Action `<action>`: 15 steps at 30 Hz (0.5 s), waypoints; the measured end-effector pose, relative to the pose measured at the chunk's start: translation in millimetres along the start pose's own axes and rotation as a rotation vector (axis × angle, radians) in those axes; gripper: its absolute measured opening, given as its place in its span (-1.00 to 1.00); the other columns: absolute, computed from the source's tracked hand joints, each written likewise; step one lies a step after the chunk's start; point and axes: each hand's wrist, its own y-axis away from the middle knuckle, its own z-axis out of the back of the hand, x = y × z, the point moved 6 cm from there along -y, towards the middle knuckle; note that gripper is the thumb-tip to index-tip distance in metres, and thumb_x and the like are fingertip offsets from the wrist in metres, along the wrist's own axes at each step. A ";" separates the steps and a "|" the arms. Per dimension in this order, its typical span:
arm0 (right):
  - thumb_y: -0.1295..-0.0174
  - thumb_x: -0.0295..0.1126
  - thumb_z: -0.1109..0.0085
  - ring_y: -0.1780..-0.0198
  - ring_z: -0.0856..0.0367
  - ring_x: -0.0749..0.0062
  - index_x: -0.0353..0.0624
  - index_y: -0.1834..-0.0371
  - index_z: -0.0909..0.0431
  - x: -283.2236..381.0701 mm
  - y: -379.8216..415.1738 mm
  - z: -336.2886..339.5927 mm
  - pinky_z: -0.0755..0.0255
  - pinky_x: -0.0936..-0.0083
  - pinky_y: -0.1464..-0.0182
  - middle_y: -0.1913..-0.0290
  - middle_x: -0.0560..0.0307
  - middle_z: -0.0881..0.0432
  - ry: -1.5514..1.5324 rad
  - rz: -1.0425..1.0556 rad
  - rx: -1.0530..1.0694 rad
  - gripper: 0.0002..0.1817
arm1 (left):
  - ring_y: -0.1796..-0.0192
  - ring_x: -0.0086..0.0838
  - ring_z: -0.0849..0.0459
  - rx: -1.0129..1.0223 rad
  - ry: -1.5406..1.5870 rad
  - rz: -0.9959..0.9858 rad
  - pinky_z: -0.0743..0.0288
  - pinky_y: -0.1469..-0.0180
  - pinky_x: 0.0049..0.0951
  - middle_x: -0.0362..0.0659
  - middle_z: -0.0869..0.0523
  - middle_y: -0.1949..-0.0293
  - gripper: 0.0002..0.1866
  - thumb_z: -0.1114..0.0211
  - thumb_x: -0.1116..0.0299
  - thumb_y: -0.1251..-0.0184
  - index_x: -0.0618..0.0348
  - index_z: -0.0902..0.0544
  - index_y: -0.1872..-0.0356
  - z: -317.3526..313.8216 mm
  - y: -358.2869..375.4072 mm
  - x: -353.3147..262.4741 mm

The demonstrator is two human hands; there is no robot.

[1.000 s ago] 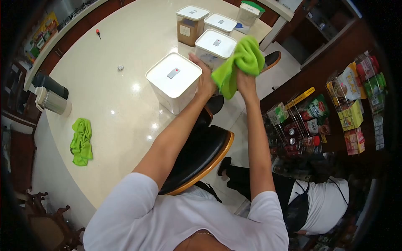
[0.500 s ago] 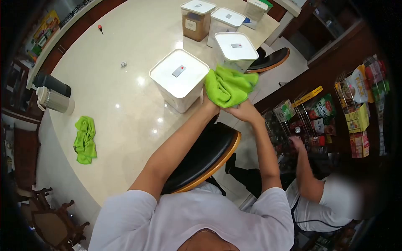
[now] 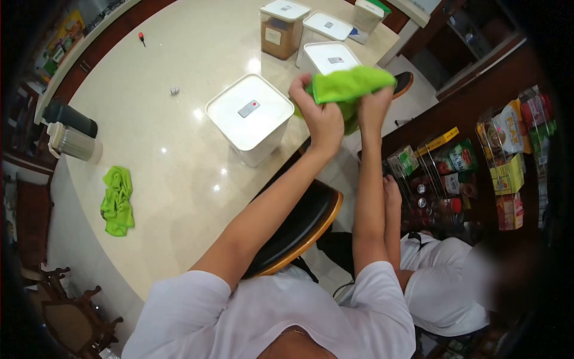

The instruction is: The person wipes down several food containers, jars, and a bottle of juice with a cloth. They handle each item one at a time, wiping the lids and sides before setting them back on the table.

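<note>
A bright green cloth [image 3: 353,82] is stretched in the air between my two hands, beyond the table's edge. My left hand [image 3: 323,122] is closed on its left side, thumb raised. My right hand [image 3: 375,109] grips the other side, its fingers partly hidden by the fabric. Left of my left hand stands a clear square container with a white lid [image 3: 250,112], upright on the table. Behind the cloth, partly covered by it, is a second white-lidded container [image 3: 329,55].
More lidded containers, one with brown contents [image 3: 281,39], stand at the far end. A second green cloth [image 3: 118,200] and two bottles [image 3: 75,140] are at left on the table [image 3: 161,197]. A black chair [image 3: 299,227] and another person [image 3: 445,281] by the pantry racks are right.
Both hands have lifted the bunched cloth up and right, away from the near container, and spread it out. The other person has shifted, with their arm now closer to mine.
</note>
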 end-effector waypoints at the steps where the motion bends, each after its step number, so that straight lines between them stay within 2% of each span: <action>1: -0.09 -0.34 -0.28 0.18 -0.61 0.28 -0.41 0.12 -0.53 -4.7 -19.9 -12.7 -0.42 0.48 0.10 0.23 -0.01 -0.64 0.207 0.076 0.054 -0.62 | -0.22 -0.27 -0.31 0.002 0.000 0.010 -0.12 -0.32 -0.33 0.07 -0.34 -0.11 -0.58 -0.08 0.50 -0.31 0.38 -0.24 -0.15 -3.9 -6.9 7.8; 2: -0.04 -0.31 -0.32 0.20 -0.64 0.18 -0.41 0.15 -0.55 -21.6 -28.7 -30.9 -0.46 0.41 0.13 0.23 -0.06 -0.66 0.280 0.207 0.044 -0.60 | -0.30 -0.11 -0.21 0.023 -0.171 0.029 -0.01 -0.37 -0.22 0.18 -0.27 -0.20 -0.47 -0.05 0.35 -0.36 0.42 -0.14 -0.25 -8.7 -15.8 15.2; 3: -0.04 -0.31 -0.32 0.20 -0.64 0.18 -0.41 0.15 -0.55 -13.6 -29.9 -30.5 -0.46 0.41 0.13 0.23 -0.06 -0.66 0.285 0.207 0.042 -0.60 | -0.39 0.06 -0.11 0.045 -0.341 0.043 0.09 -0.42 -0.11 0.28 -0.19 -0.29 -0.35 -0.02 0.21 -0.41 0.46 -0.04 -0.34 -11.4 -23.0 19.8; 4: -0.03 -0.26 -0.33 0.21 -0.64 0.09 -0.41 0.19 -0.57 -4.3 -31.2 -38.6 -0.47 0.34 0.11 0.24 -0.10 -0.67 -0.009 0.065 0.199 -0.59 | -0.49 0.09 0.12 0.171 -0.317 0.312 0.22 -0.47 -0.06 0.29 0.09 -0.44 -0.19 0.15 -0.06 -0.46 0.46 0.13 -0.41 -15.2 -22.8 36.4; 5: -0.02 -0.21 -0.33 0.22 -0.65 0.00 -0.41 0.24 -0.59 0.8 -30.6 -48.4 -0.48 0.27 0.10 0.25 -0.15 -0.68 -0.304 -0.074 0.352 -0.57 | -0.49 0.09 0.12 0.169 -0.309 0.312 0.22 -0.47 -0.06 0.29 0.09 -0.44 -0.19 0.15 -0.06 -0.46 0.46 0.13 -0.41 -15.8 -22.4 42.4; 6: -0.04 -0.20 -0.29 0.19 -0.64 -0.16 -0.41 0.30 -0.61 0.2 -30.9 -45.4 -0.48 0.19 0.08 0.25 -0.26 -0.68 -0.257 -0.113 0.306 -0.60 | -0.49 0.10 0.15 0.199 -0.324 0.251 0.25 -0.48 -0.09 0.28 0.11 -0.45 -0.17 0.21 -0.10 -0.46 0.47 0.14 -0.41 -16.3 -20.7 45.3; 7: -0.04 -0.20 -0.29 0.19 -0.64 -0.16 -0.41 0.30 -0.61 -0.2 -32.1 -45.2 -0.48 0.19 0.08 0.25 -0.26 -0.68 -0.252 -0.110 0.310 -0.60 | -0.50 0.10 0.17 0.229 -0.340 0.191 0.28 -0.49 -0.11 0.27 0.13 -0.45 -0.15 0.26 -0.15 -0.46 0.48 0.15 -0.41 -16.9 -17.9 50.7; 8: -0.05 -0.24 -0.27 0.18 -0.64 -0.17 -0.41 0.29 -0.61 -7.7 -34.0 -38.0 -0.47 0.20 0.09 0.24 -0.28 -0.67 -0.048 -0.174 0.202 -0.63 | -0.49 0.11 0.17 0.241 -0.332 0.135 0.29 -0.50 -0.12 0.29 0.13 -0.45 -0.14 0.14 -0.08 -0.46 0.50 0.20 -0.40 -15.4 -17.2 54.8; 9: -0.06 -0.27 -0.26 0.16 -0.64 -0.17 -0.41 0.28 -0.60 -13.6 -34.0 -29.0 -0.47 0.20 0.10 0.24 -0.30 -0.67 0.154 -0.236 0.090 -0.66 | -0.49 0.11 0.17 0.242 -0.329 0.139 0.29 -0.50 -0.12 0.29 0.13 -0.45 -0.14 0.14 -0.08 -0.46 0.50 0.20 -0.40 -11.2 -12.6 61.5; 10: -0.14 -0.38 -0.15 0.10 -0.62 -0.20 -0.45 0.24 -0.58 -2.8 -30.2 -25.7 -0.45 0.21 0.06 0.23 -0.33 -0.65 0.238 -0.289 0.073 -0.72 | -0.50 0.11 0.17 0.278 -0.405 0.060 0.28 -0.50 -0.14 0.31 0.14 -0.44 -0.14 0.06 -0.01 -0.44 0.51 0.23 -0.40 -10.0 -7.9 65.0; 11: -0.14 -0.38 -0.15 0.10 -0.62 -0.20 -0.45 0.24 -0.58 -0.7 -26.0 -28.2 -0.45 0.21 0.06 0.23 -0.33 -0.65 0.240 -0.282 0.074 -0.72 | -0.50 0.11 0.18 0.311 -0.481 -0.021 0.27 -0.50 -0.15 0.32 0.16 -0.44 -0.12 -0.01 0.06 -0.42 0.51 0.26 -0.40 -8.0 -2.7 70.5; 13: -0.18 -0.44 -0.06 -0.01 -0.56 -0.18 -0.48 0.13 -0.53 5.1 -16.3 -31.1 -0.39 0.24 -0.07 0.11 -0.30 -0.62 -0.017 -0.132 -0.057 -0.70 | -0.50 0.11 0.18 0.346 -0.547 -0.031 0.26 -0.50 -0.17 0.34 0.18 -0.44 -0.11 -0.06 0.13 -0.39 0.52 0.27 -0.40 2.7 9.1 91.1; 14: -0.20 -0.50 0.01 -0.16 -0.43 -0.15 -0.46 -0.02 -0.45 13.1 -4.5 -33.8 -0.27 0.26 -0.19 -0.11 -0.28 -0.48 -0.136 0.055 -0.118 -0.66 | -0.50 0.12 0.18 0.385 -0.615 -0.039 0.24 -0.50 -0.18 0.35 0.20 -0.44 -0.10 -0.11 0.19 -0.36 0.52 0.28 -0.39 5.6 13.5 102.0; 15: -0.20 -0.50 -0.01 -0.28 -0.26 -0.20 -0.40 -0.16 -0.37 12.5 11.0 -40.1 -0.14 0.20 -0.28 -0.27 -0.29 -0.30 -0.139 0.209 -0.134 -0.57 | -0.50 0.12 0.18 0.380 -0.611 -0.050 0.24 -0.50 -0.18 0.35 0.20 -0.44 -0.10 -0.11 0.19 -0.36 0.52 0.28 -0.39 9.0 14.5 107.9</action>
